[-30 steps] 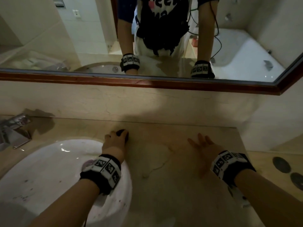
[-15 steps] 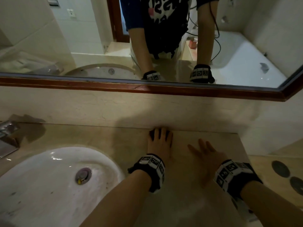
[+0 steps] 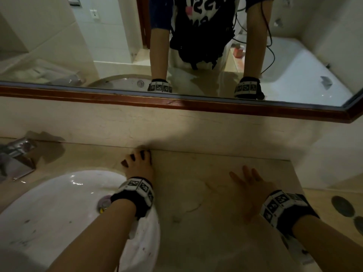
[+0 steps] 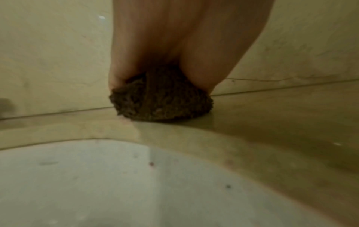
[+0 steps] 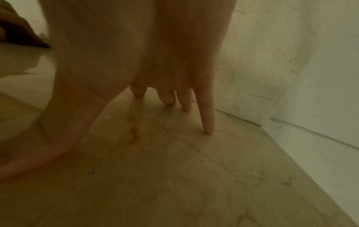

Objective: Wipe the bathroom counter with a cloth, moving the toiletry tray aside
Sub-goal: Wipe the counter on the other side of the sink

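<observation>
Both hands stayed on the beige marble counter point(image 3: 196, 242); the left hand point(image 3: 138, 166), clutching the dark brown bunched cloth point(image 4: 161, 99), had swept back left along the far wall seam; the right hand point(image 3: 250, 190) lay flat, fingers splayed; no toiletry tray showed, so wiping was underway.

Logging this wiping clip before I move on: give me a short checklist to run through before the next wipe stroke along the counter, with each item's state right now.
1. Cloth in hand: ok, the left hand grips the dark cloth, bunched under its fingers.
2. Cloth on the counter: ok, it sits on the surface at the back wall joint.
3. Right hand out of the way: ok, flat on the counter, fingers spread, apart from the cloth.
4. Stroke path between the hands: ok, only bare counter shows there.
5. Toiletry tray moved aside: cannot tell, no tray in view.
6. Sink edge: ok, the cloth is behind the rim, not in the basin.
</observation>
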